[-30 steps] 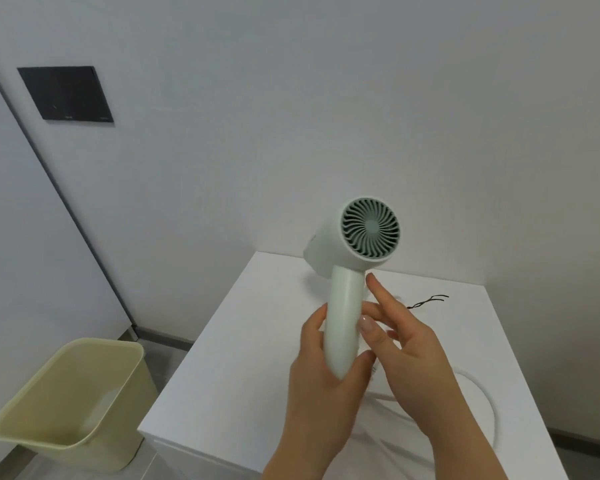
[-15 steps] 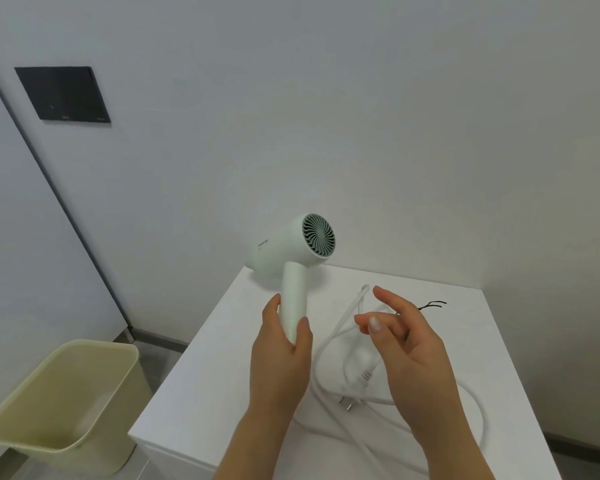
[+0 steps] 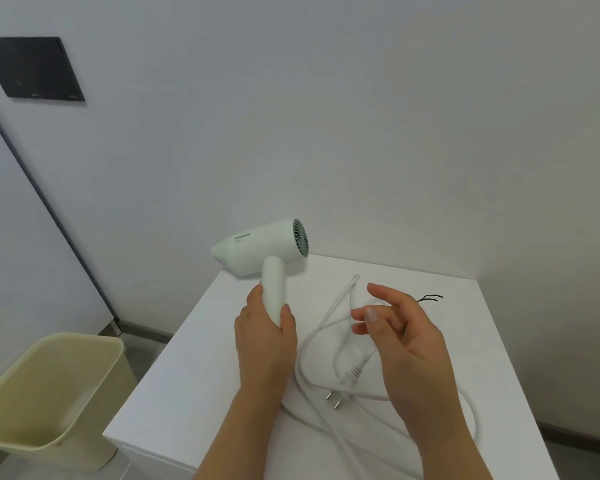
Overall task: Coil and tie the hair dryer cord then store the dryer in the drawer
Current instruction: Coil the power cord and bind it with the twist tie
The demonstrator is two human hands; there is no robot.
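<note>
Gripping the hair dryer by its handle with the left hand, fingers and thumb curled round the lower handle, nozzle aimed at the left of the frame, grille to the right, body held clear above the far left corner of the white cabinet top. Hovering the right hand at centre right, holding nothing, fingers loosely spread and half bent, thumb close to a raised strand of cord; touching or not, impossible to tell. Filling the lower middle and lower right: that white top, set against a plain pale wall. Lower left, on the floor beside the cabinet: a beige bin. Upper left, on the wall: a black panel. Sprawled over the top, uncoiled and untied: the white cord, looping from below the left wrist out toward the right edge and back, one tight bend pointing at the far side. Inside those loops, below the right palm: the plug, prongs toward the near edge. Beyond the right fingers, near the far right of the top: a thin black tie, apparently apart from the cord. No drawer in view. Risks from here, as a judgement: dragging the plug off the near edge by swinging the dryer with so much slack; trapping crossed strands in the coil by gathering too fast; brushing the light tie off the top with a careless sweep of the right hand.
</note>
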